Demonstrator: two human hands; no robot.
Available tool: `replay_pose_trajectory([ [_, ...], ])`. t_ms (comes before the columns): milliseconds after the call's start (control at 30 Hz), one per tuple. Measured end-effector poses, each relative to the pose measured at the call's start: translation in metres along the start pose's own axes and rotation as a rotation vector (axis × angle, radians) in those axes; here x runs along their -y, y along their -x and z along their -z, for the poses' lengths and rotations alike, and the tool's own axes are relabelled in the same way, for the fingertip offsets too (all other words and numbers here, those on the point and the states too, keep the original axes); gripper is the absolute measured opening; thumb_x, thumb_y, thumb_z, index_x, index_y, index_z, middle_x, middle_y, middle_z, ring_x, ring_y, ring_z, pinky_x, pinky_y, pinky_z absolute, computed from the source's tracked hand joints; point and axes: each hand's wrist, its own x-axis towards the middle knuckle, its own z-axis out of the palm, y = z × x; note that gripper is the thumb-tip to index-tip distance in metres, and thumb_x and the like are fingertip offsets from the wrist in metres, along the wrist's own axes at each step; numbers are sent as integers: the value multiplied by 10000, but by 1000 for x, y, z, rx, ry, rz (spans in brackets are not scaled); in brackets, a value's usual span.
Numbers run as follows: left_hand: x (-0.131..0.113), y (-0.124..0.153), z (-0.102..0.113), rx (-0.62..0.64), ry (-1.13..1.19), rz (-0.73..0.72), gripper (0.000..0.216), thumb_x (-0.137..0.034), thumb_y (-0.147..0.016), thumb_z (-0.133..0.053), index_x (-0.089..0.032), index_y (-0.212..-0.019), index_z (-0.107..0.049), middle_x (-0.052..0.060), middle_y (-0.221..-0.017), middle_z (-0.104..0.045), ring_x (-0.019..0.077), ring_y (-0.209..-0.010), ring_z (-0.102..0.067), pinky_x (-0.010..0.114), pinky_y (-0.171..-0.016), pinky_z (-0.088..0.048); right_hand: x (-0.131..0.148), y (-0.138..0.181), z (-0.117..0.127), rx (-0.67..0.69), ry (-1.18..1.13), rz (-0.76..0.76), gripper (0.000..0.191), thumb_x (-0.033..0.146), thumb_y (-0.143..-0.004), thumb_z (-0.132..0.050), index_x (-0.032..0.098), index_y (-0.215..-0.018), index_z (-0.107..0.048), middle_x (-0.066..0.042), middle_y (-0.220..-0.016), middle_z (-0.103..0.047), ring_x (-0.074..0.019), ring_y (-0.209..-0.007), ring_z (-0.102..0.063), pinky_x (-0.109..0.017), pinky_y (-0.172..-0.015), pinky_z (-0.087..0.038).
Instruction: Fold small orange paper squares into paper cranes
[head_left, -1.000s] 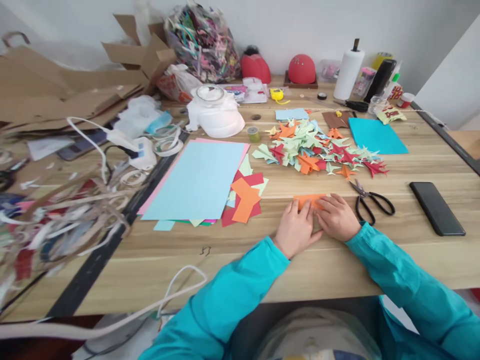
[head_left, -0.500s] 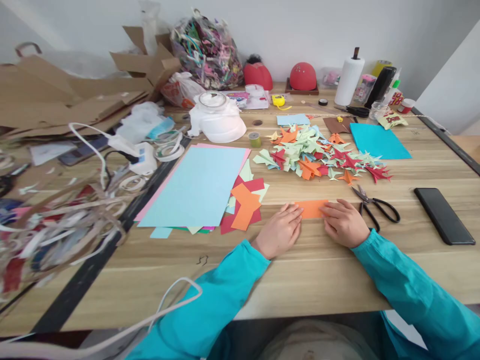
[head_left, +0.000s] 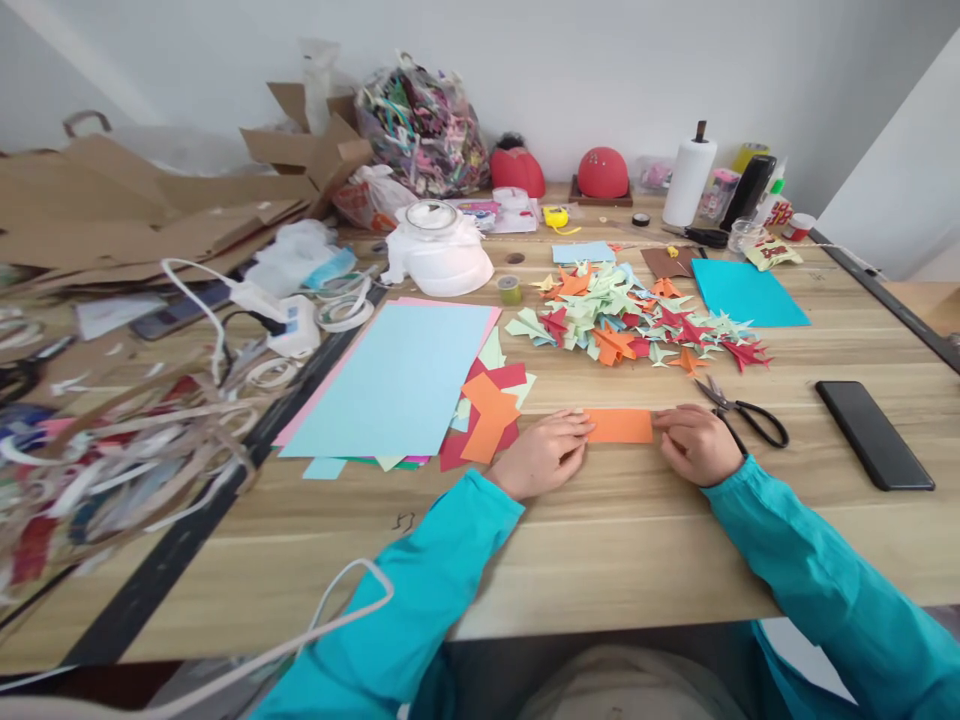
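Note:
A small orange paper rectangle lies flat on the wooden table in front of me. My left hand rests on its left end, fingers stretched out flat and holding nothing. At the other end, my right hand lies on the table just beside the paper's right edge, fingers loosely bent and nothing visible in them. Scissors with black handles lie open behind the right hand, which partly hides one handle. Left of my left hand are loose orange paper pieces over red and pale green scraps.
Behind the hands spreads a heap of folded paper shapes. Large light-blue sheets lie left, a turquoise sheet back right, a black phone right. Tangled strips and a white cable crowd the left.
My right hand has shifted off the orange paper to the right, baring its right end. My left hand stays on the left end. The camera view has tilted slightly up.

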Motion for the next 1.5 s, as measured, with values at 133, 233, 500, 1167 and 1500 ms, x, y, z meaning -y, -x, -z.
replay_pose_trajectory([
  [133, -6, -7, -3, -3, -145, -45, 254, -228, -887, -427, -134, -915, -661, 91, -962, -686, 191, -996, -607, 396, -940, -468, 10, -5, -4, -5, 24, 28, 108, 226, -805, -559, 164, -787, -645, -84, -933, -692, -190, -893, -625, -351, -824, -454],
  [233, -12, -12, -1, 61, -241, -100, 259, -182, -898, -377, -130, -944, -627, 102, -935, -663, 190, -953, -600, 402, -903, -464, 17, -11, -11, 103, 60, 87, 186, 277, -821, -564, 159, -948, -631, -97, -990, -669, -208, -974, -580, -352, -838, -427],
  [500, -30, -30, -5, 6, -488, -125, 215, -140, -858, -411, -124, -762, -602, 62, -706, -600, 183, -698, -565, 406, -819, -442, 21, -27, -22, 72, 269, 216, 241, 93, -867, -418, 148, -726, -605, -64, -745, -645, -156, -720, -537, -342, -825, -375],
  [1167, -3, -20, 19, -282, -443, -76, 193, -143, -848, -439, -150, -863, -631, 64, -869, -680, 197, -937, -589, 457, -973, -357, 0, -24, -12, -126, 257, 221, 191, 83, -797, -494, 171, -889, -637, -54, -910, -714, -172, -853, -610, -374, -867, -392],
  [1500, -30, -28, -7, -171, -439, -224, 245, -96, -865, -390, -112, -770, -615, 62, -712, -632, 159, -749, -570, 407, -926, -402, 23, -24, -17, -47, 229, 350, 162, 79, -823, -487, 151, -897, -612, -61, -926, -697, -158, -885, -597, -374, -923, -394],
])
